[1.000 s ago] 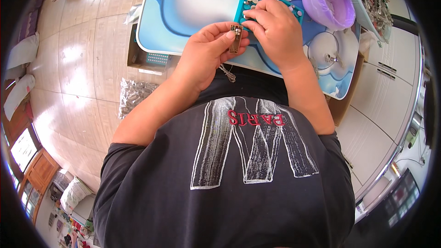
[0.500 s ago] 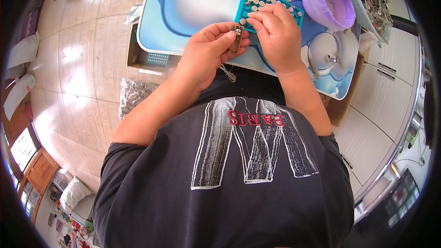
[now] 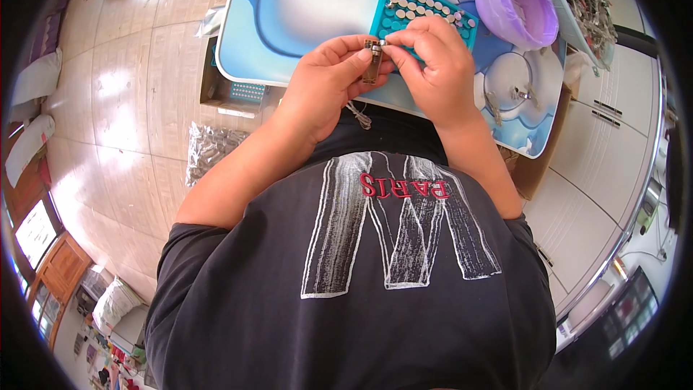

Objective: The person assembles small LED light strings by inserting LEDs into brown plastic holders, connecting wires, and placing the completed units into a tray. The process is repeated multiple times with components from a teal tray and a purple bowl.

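Note:
My left hand [image 3: 317,83] is closed round a small brown, flat, rectangular piece with metal bits at its top [image 3: 372,72], pinched between thumb and fingers. Right beside it, my right hand [image 3: 442,72] pinches a tiny silvery round piece [image 3: 382,42] against the upper end of the brown one. Whether the two are joined I cannot tell. Behind my right hand lies a teal tray [image 3: 378,9] with rows of small round silver pieces. My right fingers hide its near part.
A purple basket [image 3: 491,18] stands right of the tray. At the far right, a container [image 3: 588,11] holds many small metal-looking parts. A clear round lid-like dish [image 3: 505,76] lies near the table's [image 3: 303,14] right edge. An open box [image 3: 216,94] sits below the left edge.
My right hand has come from over the teal tray to the brown piece, carrying a small silver piece. My left hand has stayed nearly still.

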A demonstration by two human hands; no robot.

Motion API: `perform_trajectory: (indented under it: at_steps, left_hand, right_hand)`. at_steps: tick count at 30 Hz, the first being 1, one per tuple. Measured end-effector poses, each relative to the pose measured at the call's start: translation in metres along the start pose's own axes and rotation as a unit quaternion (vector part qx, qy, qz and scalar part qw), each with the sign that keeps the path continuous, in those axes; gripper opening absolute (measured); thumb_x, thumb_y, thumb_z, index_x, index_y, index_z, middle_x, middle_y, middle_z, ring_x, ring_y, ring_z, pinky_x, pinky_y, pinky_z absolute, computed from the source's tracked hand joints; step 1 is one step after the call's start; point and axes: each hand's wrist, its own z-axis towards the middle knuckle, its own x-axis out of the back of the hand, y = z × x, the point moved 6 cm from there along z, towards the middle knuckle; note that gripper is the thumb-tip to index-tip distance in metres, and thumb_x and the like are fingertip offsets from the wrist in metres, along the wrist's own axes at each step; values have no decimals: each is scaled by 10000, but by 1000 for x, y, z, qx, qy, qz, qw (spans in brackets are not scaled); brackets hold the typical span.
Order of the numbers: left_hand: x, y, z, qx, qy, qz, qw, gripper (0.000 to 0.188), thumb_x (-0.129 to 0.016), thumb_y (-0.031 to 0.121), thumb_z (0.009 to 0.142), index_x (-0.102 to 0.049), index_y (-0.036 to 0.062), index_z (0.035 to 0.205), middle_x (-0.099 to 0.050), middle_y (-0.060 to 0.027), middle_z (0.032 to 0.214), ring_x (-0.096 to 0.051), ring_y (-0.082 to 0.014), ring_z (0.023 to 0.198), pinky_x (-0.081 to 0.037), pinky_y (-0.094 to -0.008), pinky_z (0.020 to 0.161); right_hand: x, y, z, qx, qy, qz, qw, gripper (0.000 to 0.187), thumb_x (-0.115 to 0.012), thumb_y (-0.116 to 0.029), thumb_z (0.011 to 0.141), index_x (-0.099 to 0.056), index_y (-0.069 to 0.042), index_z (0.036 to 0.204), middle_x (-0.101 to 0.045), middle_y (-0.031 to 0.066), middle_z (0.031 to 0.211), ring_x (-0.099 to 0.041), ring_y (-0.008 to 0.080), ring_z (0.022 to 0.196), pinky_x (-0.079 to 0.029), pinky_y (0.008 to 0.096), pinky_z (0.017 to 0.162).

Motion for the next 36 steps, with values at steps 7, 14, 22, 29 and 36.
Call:
perform_trajectory:
  at_steps: [7,14,22,29,36]
  left_hand:
    - [-6,0,-3,-14,1,41,999,269,-463,113,953,-508,-46,1165,-621,-84,1019,-621,-163,916,-499,-298,864]
    - [-20,-4,-5,-11,7,-7,1000,245,-456,91,952,-502,-60,1139,-604,-101,1011,-608,-161,911,-500,-318,869]
    - [-22,-7,-2,-13,9,9,1000,238,-490,87,937,-501,-62,1123,-611,-101,984,-613,-166,886,-501,-314,853]
    - [-27,-6,-4,-19,22,36,999,260,-477,137,955,-513,-43,1139,-604,-75,1006,-599,-139,911,-488,-294,887]
    - [-23,4,-2,-44,36,17,998,202,-572,122,909,-540,-13,1055,-621,-74,922,-611,-129,832,-510,-271,796]
  right_hand:
    - [2,-7,-5,37,-9,-18,999,116,-693,-61,681,-617,-48,768,-578,51,770,-570,241,705,-465,340,593]
    - [7,-9,-11,8,18,13,1000,109,-674,-31,696,-615,-46,786,-582,63,768,-580,238,703,-478,332,586]
    - [13,-7,-16,7,20,-8,1000,125,-658,-17,689,-595,-47,792,-582,60,771,-587,237,701,-489,326,588]
    - [12,-7,-16,30,-6,-50,998,110,-620,-33,703,-581,-53,804,-571,60,784,-574,246,713,-483,339,599]
    - [15,-15,-11,31,21,16,999,142,-637,-1,723,-586,-36,850,-573,79,785,-571,253,708,-470,341,604]
